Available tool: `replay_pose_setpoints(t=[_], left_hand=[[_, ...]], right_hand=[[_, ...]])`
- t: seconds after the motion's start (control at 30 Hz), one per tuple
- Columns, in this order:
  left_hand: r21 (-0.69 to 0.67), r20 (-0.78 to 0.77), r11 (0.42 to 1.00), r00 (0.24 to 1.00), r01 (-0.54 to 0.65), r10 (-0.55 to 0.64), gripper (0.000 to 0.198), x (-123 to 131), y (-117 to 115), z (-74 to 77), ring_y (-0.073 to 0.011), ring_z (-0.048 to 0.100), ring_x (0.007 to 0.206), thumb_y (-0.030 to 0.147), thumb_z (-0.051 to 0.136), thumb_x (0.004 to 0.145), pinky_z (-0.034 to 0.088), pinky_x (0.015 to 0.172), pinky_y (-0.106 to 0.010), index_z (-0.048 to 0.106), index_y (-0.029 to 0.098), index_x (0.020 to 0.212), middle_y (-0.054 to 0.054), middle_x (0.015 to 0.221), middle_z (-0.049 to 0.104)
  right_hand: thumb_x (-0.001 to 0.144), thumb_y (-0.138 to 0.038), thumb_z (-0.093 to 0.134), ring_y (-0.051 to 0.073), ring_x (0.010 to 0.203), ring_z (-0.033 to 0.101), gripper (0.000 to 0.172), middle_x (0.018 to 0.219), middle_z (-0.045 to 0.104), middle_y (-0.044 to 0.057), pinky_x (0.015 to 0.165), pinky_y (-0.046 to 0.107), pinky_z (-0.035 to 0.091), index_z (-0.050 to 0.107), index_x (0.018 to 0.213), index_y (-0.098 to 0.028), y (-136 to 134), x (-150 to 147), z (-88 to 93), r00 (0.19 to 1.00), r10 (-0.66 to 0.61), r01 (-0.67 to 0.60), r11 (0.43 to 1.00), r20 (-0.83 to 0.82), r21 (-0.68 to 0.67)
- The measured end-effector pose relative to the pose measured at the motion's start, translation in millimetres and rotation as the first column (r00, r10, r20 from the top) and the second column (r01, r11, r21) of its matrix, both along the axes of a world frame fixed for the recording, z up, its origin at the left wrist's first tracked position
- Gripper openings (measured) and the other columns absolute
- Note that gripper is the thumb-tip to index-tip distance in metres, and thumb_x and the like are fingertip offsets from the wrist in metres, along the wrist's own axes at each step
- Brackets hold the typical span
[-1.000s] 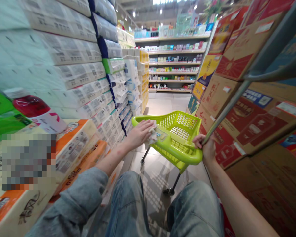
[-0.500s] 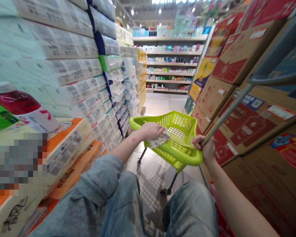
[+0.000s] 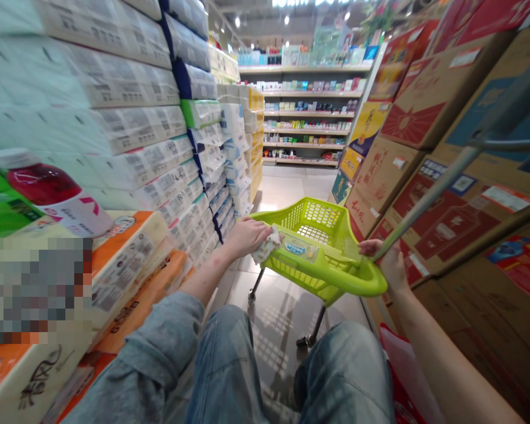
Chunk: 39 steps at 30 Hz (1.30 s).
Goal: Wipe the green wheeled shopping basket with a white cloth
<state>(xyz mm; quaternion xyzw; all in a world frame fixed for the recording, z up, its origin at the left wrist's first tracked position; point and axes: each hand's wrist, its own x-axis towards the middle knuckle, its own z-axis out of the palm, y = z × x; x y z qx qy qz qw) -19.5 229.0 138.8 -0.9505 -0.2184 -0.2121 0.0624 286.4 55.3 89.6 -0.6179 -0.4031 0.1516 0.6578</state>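
Note:
A lime-green plastic shopping basket cart [image 3: 365, 284] stands on wheels in the aisle in front of my knees. My left hand [image 3: 246, 235] presses a white cloth [image 3: 267, 247] against the basket's left rim, fingers closed over the cloth. Beside the cloth, a small label [image 3: 298, 248] sits on the near rim. My right hand [image 3: 389, 261] is wrapped round the cart's metal handle rod [image 3: 433, 197], which slants up to the right.
Stacked tissue packs [image 3: 128, 129] wall the left side, with a red drink bottle [image 3: 48, 191] lying on an orange pack. Cardboard boxes [image 3: 428, 100] are piled on the right. The tiled aisle floor [image 3: 287, 188] runs to far store shelves [image 3: 309, 112].
My left hand slid the cloth back from inside the basket's rim to its left outer edge. The basket shifted slightly right and its label came into view.

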Motion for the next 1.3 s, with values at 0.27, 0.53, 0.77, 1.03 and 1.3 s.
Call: replay_pose_setpoints(t=[0.27,0.53,0.77,1.03,1.3], left_hand=[[-0.012,0.005,0.983,0.983,0.182,-0.182,0.043,-10.8,-0.1,0.0,-0.0188,0.055,0.098,0.053,0.036,0.088,0.028,0.095,-0.036,0.059,0.019,0.097,-0.005,0.104,0.064],[-0.012,-0.048,0.977,0.976,0.214,-0.214,0.056,-11.9,-0.2,-2.9,-0.0219,0.055,0.094,0.066,0.044,0.077,0.029,0.095,-0.038,0.056,0.017,0.102,-0.007,0.095,0.062],[0.044,-0.066,0.996,0.995,0.072,-0.069,0.065,-0.2,-25.8,-6.7,-0.0223,0.053,0.085,0.072,0.038,0.072,0.034,0.077,-0.034,0.056,0.015,0.099,-0.007,0.089,0.059],[0.075,-0.072,0.996,0.996,0.056,-0.051,0.056,8.1,-53.2,-8.3,-0.0217,0.051,0.087,0.062,0.039,0.080,0.034,0.079,-0.034,0.054,0.015,0.105,-0.008,0.094,0.058],[0.076,-0.076,0.979,0.980,0.187,-0.181,0.046,-25.4,-24.3,-4.2,-0.0203,0.052,0.104,0.052,0.046,0.083,0.029,0.099,-0.038,0.049,0.018,0.114,-0.007,0.108,0.058]], right_hand=[[0.087,-0.028,0.041,0.026,0.110,0.048,0.030,0.114,0.055,0.014,0.091,0.046,0.038,0.055,0.112,-0.016,-38.4,-41.3,34.7,0.512,-0.618,0.508,0.778,0.596,0.370],[0.087,-0.026,0.044,0.023,0.105,0.052,0.024,0.108,0.060,0.011,0.091,0.037,0.037,0.059,0.104,-0.018,-36.8,-74.6,48.7,0.351,-0.207,0.204,0.969,0.913,0.141],[0.094,-0.046,0.018,0.021,0.074,0.063,0.051,0.077,0.066,0.010,0.068,0.030,0.043,0.060,0.096,-0.018,-11.9,-113.1,60.6,0.479,0.302,0.420,0.745,0.824,-0.518],[0.092,-0.051,0.013,0.025,0.087,0.063,0.058,0.096,0.068,0.010,0.070,0.033,0.042,0.064,0.096,-0.023,-1.5,-96.9,69.8,0.651,0.360,0.361,0.627,0.668,-0.690],[0.092,-0.051,0.017,0.019,0.079,0.061,0.056,0.084,0.069,0.007,0.060,0.025,0.035,0.065,0.083,-0.022,-0.8,-73.4,60.8,0.592,0.384,0.262,0.739,0.708,-0.620]])
